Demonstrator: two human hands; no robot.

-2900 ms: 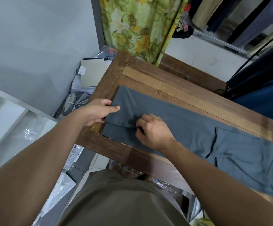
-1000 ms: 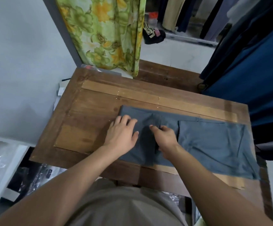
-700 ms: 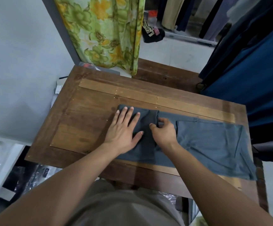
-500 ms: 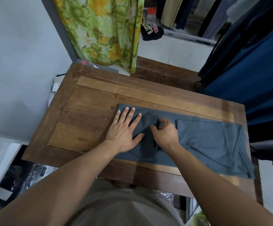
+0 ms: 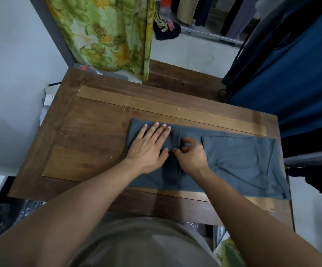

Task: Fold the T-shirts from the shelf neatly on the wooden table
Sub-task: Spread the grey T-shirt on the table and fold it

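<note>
A grey T-shirt (image 5: pixel 241 162) lies as a long folded strip across the wooden table (image 5: pixel 91 135), its left end doubled over toward the middle. My left hand (image 5: pixel 150 147) lies flat with straight fingers on that doubled-over left part, pressing it down. My right hand (image 5: pixel 191 157) sits just to its right, fingers curled, pinching the cloth at the fold's edge. The right half of the shirt lies flat with a folded sleeve on top, reaching the table's right edge.
A green floral curtain (image 5: pixel 106 33) hangs behind the table's far left corner. Dark blue garments (image 5: pixel 291 78) hang close along the right side. A grey wall stands at the left, with paper packaging (image 5: pixel 48 95) beside the table edge. Plastic bags lie below the near edge.
The shirt's left end has been folded over toward the middle. My left hand went from gripping that end to lying flat on it; my right hand stays pinching at the fold.
</note>
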